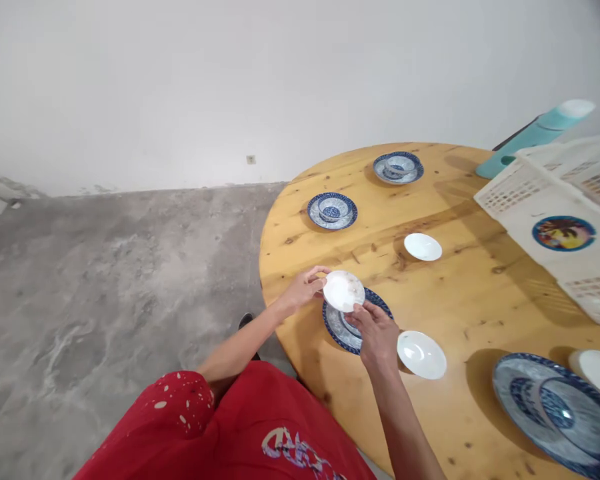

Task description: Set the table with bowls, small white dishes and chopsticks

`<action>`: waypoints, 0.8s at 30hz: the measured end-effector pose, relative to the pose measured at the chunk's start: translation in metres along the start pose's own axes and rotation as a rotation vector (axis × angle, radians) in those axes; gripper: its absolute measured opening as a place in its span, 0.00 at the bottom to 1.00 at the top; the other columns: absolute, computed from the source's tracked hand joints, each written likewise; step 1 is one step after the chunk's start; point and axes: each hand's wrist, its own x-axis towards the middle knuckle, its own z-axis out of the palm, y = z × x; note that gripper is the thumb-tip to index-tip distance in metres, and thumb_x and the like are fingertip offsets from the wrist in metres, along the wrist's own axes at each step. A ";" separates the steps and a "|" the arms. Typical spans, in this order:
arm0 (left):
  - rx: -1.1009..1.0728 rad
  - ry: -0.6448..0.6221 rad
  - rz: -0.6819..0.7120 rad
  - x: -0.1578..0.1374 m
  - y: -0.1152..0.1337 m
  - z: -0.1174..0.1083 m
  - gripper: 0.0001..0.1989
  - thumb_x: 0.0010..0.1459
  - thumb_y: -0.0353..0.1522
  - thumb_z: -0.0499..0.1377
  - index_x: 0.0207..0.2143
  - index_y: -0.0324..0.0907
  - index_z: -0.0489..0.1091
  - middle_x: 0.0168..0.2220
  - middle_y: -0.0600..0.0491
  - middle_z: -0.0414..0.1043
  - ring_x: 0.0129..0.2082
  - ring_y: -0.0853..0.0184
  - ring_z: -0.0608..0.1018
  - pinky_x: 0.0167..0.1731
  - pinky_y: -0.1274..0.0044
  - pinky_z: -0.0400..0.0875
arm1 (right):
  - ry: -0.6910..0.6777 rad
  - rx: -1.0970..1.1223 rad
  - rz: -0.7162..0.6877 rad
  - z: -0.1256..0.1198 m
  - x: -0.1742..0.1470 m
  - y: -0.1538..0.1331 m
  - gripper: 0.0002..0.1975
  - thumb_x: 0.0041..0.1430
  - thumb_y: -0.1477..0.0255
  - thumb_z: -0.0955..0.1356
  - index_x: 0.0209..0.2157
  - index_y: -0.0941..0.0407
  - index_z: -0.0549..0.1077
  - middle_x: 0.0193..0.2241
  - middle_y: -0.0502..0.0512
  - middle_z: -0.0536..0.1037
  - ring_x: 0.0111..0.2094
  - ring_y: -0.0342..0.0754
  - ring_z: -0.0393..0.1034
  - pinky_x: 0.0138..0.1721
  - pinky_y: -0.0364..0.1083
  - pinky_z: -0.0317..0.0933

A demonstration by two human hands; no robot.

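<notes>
Over a blue plate (pixel 334 328) near the edge of the surface (pixel 460 287), white dish (pixel 344 291) pinched at its rim by left hand (pixel 301 292) and right hand (pixel 379 331), fingers closed on it, small bowl (pixel 349 324) beneath mostly hidden, basket (pixel 545 203) at right cut off.
</notes>
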 end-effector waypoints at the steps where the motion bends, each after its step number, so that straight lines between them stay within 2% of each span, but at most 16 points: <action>1: 0.011 -0.028 -0.008 -0.004 0.000 -0.014 0.17 0.58 0.37 0.63 0.49 0.40 0.71 0.33 0.54 0.72 0.32 0.70 0.73 0.36 0.79 0.71 | 0.020 0.010 0.014 0.010 -0.008 0.008 0.23 0.31 0.63 0.79 0.31 0.57 0.75 0.24 0.49 0.78 0.23 0.44 0.71 0.25 0.43 0.70; 7: 0.068 -0.194 -0.120 -0.016 0.001 -0.100 0.20 0.56 0.37 0.65 0.50 0.40 0.73 0.33 0.55 0.74 0.31 0.71 0.73 0.36 0.79 0.69 | 0.143 0.111 0.082 0.073 -0.060 0.069 0.23 0.31 0.63 0.80 0.31 0.56 0.75 0.28 0.51 0.79 0.25 0.44 0.72 0.26 0.43 0.71; 11: 0.152 -0.210 -0.218 -0.010 0.005 -0.138 0.17 0.56 0.37 0.65 0.46 0.40 0.75 0.32 0.54 0.75 0.32 0.70 0.74 0.37 0.79 0.69 | 0.245 0.169 0.087 0.115 -0.081 0.099 0.24 0.32 0.62 0.79 0.32 0.58 0.76 0.28 0.51 0.79 0.24 0.45 0.73 0.25 0.43 0.70; 15: 0.183 -0.250 -0.222 0.006 0.010 -0.150 0.13 0.58 0.35 0.63 0.44 0.39 0.76 0.34 0.54 0.76 0.34 0.70 0.75 0.38 0.79 0.70 | 0.331 0.180 0.060 0.140 -0.081 0.101 0.23 0.33 0.61 0.79 0.32 0.60 0.76 0.26 0.53 0.79 0.24 0.45 0.72 0.25 0.42 0.68; 19: 0.184 -0.302 -0.188 0.032 0.013 -0.148 0.19 0.59 0.36 0.62 0.51 0.39 0.75 0.39 0.52 0.78 0.36 0.69 0.76 0.41 0.77 0.74 | 0.419 0.199 -0.003 0.148 -0.061 0.084 0.22 0.34 0.63 0.78 0.32 0.59 0.76 0.28 0.53 0.79 0.26 0.45 0.73 0.28 0.43 0.70; 24: 0.348 -0.308 -0.177 0.079 0.019 -0.138 0.25 0.62 0.38 0.59 0.60 0.40 0.71 0.28 0.55 0.73 0.27 0.71 0.74 0.34 0.77 0.75 | 0.479 0.190 -0.043 0.156 -0.010 0.069 0.22 0.34 0.62 0.77 0.32 0.59 0.75 0.28 0.51 0.78 0.25 0.44 0.72 0.28 0.44 0.70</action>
